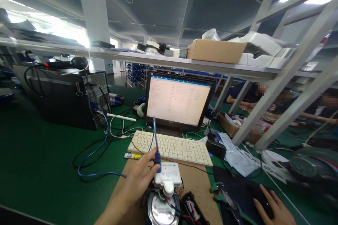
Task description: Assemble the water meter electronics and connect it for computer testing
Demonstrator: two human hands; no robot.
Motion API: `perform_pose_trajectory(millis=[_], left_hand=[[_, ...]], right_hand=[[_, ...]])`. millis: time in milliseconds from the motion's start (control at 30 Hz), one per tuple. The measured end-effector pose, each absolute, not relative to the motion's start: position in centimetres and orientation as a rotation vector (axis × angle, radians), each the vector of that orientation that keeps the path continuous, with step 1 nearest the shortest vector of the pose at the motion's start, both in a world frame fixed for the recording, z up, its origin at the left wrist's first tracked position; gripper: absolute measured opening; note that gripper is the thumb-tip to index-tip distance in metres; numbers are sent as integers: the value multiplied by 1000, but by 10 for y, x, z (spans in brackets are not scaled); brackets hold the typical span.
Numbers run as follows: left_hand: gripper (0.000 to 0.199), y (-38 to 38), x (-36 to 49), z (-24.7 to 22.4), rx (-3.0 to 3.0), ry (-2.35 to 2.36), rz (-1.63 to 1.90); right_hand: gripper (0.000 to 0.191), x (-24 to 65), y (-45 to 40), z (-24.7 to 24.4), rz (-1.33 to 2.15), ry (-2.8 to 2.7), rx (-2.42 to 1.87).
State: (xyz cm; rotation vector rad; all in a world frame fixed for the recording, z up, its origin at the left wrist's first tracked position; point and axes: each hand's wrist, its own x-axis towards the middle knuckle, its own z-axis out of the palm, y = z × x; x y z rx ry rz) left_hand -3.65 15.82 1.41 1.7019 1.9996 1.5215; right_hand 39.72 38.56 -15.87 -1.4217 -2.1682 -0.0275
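Glare, probably window light, whitens the far left; the computer monitor [179,101] glows, blurred past reading; edges stretch.

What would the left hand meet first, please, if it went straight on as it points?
Past the blue cable plug it holds, the left hand would probably meet the cream keyboard; depth is unclear.

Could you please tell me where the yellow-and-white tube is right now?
In the head view, the yellow-and-white tube lies left of centre, just below the left end of the keyboard and close to the left hand.
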Motion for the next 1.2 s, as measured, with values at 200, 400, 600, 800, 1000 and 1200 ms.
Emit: perform_pose_trajectory(millis=[200,400,600,800,1000,1200], left_hand=[[59,96,-97,28,1252,2434,1465],[73,32,-166,10,688,2803,948],[88,28,-132,-7,658,3069,966],[71,49,-31,-30,708,2036,1380],[66,78,19,-70,556,1649,1468],[68,84,29,-60,461,1552,1487]], right_hand=[[73,377,365,-101,-113,-1972,-1349],[62,298,299,-18,861,-1755,-1363],[60,209,214,-8,1888,-1893,-975],[64,170,194,-16,1710,-1979,-1028],[46,145,203,-23,1892,-1353,-1013],[39,143,208,-25,1944,-1154,-1014]])
